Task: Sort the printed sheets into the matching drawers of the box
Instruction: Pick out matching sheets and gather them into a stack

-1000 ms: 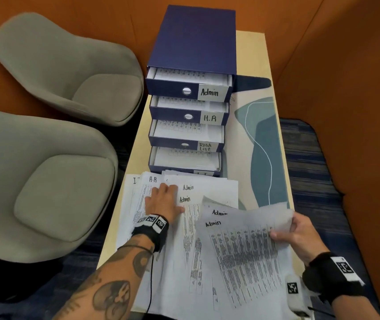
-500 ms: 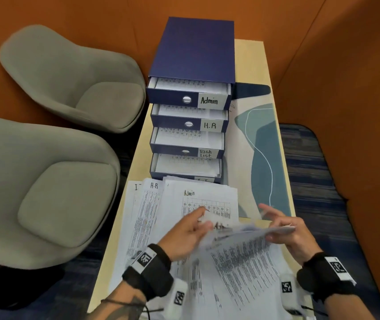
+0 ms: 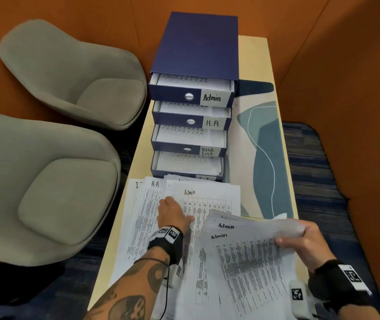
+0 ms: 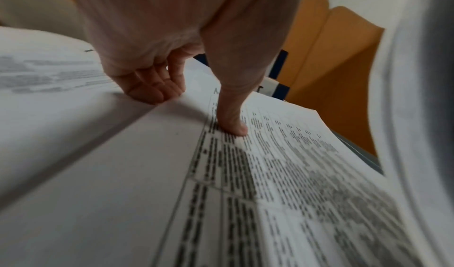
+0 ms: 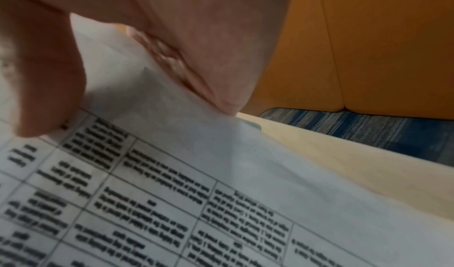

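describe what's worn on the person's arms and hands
Both hands are bare. The left hand has a black wristband with white square-code tags, a thin black cable and a tattooed forearm. The right hand has the same black band and tags.

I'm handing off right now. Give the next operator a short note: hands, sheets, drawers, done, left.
Right hand pinches a small batch of Admin sheets, lifted off the table.
Left hand presses on the spread pile, whose top sheet reads Admin; H.R and another heading peek out at its left.
Box: all four drawers open, each holding paper.
Left: file the held batch in the Admin drawer, then sort the pile.
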`<state>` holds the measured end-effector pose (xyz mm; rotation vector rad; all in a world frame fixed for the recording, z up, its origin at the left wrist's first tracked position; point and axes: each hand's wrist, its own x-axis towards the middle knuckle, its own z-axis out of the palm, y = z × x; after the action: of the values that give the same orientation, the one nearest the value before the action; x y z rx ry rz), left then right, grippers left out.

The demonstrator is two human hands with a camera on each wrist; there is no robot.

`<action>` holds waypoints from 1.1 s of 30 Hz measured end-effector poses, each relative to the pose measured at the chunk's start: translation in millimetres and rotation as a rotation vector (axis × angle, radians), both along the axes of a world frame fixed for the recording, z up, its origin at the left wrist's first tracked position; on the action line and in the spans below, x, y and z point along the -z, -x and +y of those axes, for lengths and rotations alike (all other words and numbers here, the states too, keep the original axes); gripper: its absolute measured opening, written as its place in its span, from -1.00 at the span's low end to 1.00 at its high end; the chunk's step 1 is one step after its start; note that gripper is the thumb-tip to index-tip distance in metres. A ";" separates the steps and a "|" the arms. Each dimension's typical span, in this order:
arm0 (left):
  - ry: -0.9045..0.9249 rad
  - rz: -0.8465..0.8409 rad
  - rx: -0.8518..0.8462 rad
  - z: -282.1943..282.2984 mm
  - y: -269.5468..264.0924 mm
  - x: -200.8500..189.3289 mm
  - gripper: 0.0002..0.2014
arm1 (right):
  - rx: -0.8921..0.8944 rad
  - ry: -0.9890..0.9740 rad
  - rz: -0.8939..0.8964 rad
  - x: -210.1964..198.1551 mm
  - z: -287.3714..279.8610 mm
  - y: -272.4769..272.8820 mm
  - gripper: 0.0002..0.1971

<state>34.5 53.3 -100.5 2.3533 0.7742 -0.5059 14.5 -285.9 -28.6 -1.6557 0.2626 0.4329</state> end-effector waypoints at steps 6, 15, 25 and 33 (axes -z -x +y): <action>0.110 -0.097 -0.213 19.3 2.8 -11.1 -0.71 | 0.034 -0.039 -0.011 3.5 -7.5 4.8 -0.68; 0.267 -0.261 -0.238 25.0 45.7 -53.2 -0.90 | 0.009 -0.084 0.027 10.3 -6.3 -0.7 -0.17; 0.856 -0.250 -0.202 18.0 47.5 -77.0 -0.65 | 0.049 -0.168 0.067 10.8 15.6 -25.6 -0.08; 0.603 -0.487 -0.212 17.1 49.6 -71.8 -0.07 | 0.034 -0.048 0.027 11.6 11.9 -16.2 -0.28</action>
<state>-15.1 70.4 -28.8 1.7045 0.5334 -0.0454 30.7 -274.0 -40.2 -1.5973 0.2980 0.4326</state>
